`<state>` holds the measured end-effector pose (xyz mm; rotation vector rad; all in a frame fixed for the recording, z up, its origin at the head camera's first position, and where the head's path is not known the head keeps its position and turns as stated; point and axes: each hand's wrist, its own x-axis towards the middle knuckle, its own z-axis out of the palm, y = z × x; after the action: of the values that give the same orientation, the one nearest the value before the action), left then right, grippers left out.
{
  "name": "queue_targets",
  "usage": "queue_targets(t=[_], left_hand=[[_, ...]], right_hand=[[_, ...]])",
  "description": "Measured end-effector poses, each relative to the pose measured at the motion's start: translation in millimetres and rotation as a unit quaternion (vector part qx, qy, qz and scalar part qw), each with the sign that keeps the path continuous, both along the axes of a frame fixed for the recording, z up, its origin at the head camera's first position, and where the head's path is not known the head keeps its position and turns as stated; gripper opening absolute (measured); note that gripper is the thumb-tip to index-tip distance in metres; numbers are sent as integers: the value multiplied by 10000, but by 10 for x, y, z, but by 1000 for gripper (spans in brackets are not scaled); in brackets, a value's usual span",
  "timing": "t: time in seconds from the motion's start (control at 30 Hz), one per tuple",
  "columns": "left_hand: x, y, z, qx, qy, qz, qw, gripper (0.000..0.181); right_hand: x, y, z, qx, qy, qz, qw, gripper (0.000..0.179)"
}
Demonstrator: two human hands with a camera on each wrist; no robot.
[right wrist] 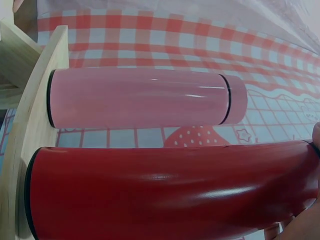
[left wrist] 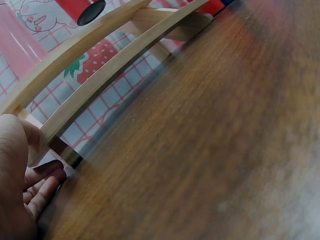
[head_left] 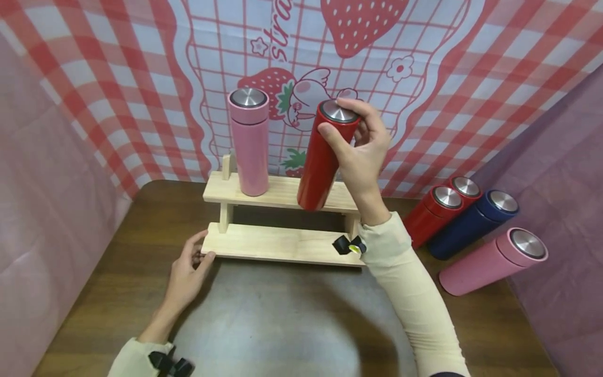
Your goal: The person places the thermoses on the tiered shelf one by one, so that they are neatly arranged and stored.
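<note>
My right hand (head_left: 366, 152) grips a red thermos flask (head_left: 316, 167) near its silver lid, thumb on the near side. The flask leans slightly, its base at the front edge of the upper shelf (head_left: 282, 191); whether it touches the wood I cannot tell. To its left a pink thermos flask (head_left: 252, 152) stands upright on that shelf. My left hand (head_left: 185, 277) holds the left end of the two-tier wooden rack's lower shelf (head_left: 282, 243). In the left wrist view, the fingers (left wrist: 42, 192) curl below the board's end.
Right of the rack stand two red flasks (head_left: 431, 209) (head_left: 465, 187), a blue flask (head_left: 471, 225) and another pink flask (head_left: 494, 262). A strawberry-print checked cloth (head_left: 400, 31) hangs behind the wooden table (head_left: 108, 293). Plain pink cloth (head_left: 42, 157) hangs at the left side.
</note>
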<state>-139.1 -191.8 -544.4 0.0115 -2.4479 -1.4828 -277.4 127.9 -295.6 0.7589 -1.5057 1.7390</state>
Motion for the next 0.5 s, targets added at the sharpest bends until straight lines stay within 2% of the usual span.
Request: queue_targets(t=[0.27,0.5], left_hand=[[-3,2,-14,-14,7,5,10000,55],[-2,-4,-14,-10,38,13,10000,55]], right_hand=[[-95,-93,-42,396,-45,-94,9992,44],[-175,-186,-80,448,-22,-166,9989,47]])
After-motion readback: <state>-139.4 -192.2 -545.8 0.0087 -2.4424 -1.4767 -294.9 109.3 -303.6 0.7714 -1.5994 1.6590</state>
